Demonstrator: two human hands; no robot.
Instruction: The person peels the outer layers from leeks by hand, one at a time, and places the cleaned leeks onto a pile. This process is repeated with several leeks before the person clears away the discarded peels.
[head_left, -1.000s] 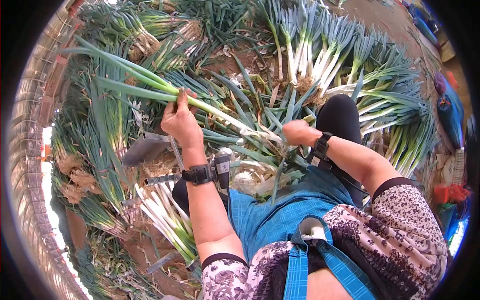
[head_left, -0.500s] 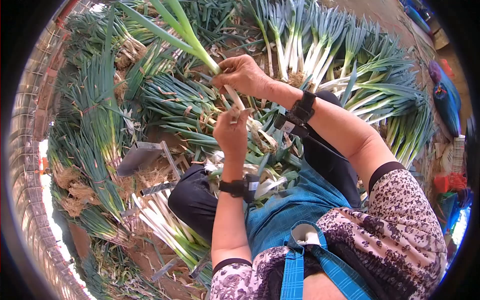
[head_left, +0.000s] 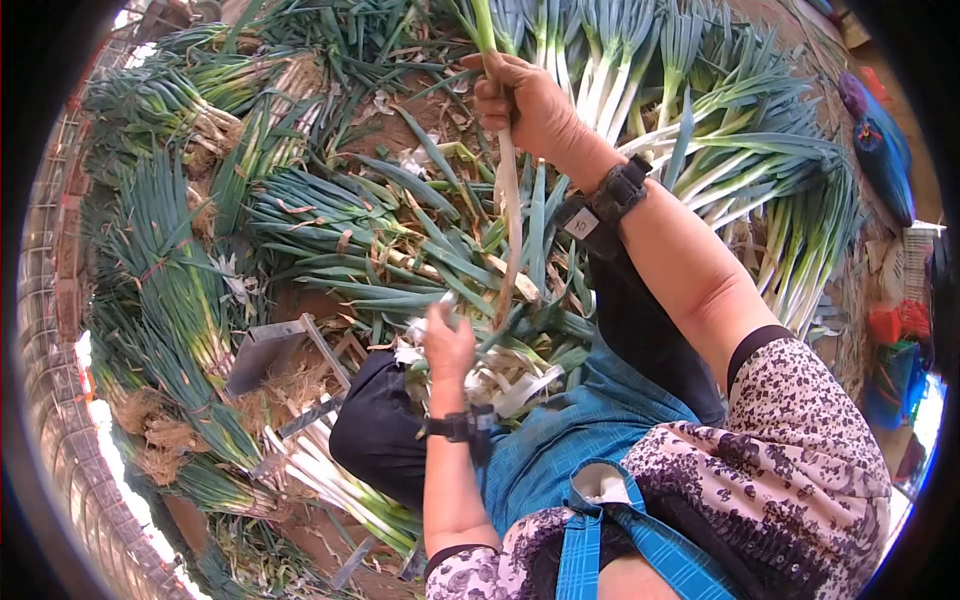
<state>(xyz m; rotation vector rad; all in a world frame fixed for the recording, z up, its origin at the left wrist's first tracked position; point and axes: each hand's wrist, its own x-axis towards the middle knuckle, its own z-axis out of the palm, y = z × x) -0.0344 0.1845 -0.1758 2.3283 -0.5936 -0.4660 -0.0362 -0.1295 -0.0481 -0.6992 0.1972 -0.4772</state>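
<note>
The right hand point(head_left: 535, 105) was closed around a leek point(head_left: 510, 195) just where green met pale, seemingly so that the lower stalk hung free — unsupported, above the loose leaves point(head_left: 400, 295). The left hand point(head_left: 450, 345) was held near its lower end, apparently to be within reach; whether its blurred fingers were apart or together cannot be told. The stalk looked slender and slightly bowed — whitish, browner lower down, with green leaves rising above the grip.
</note>
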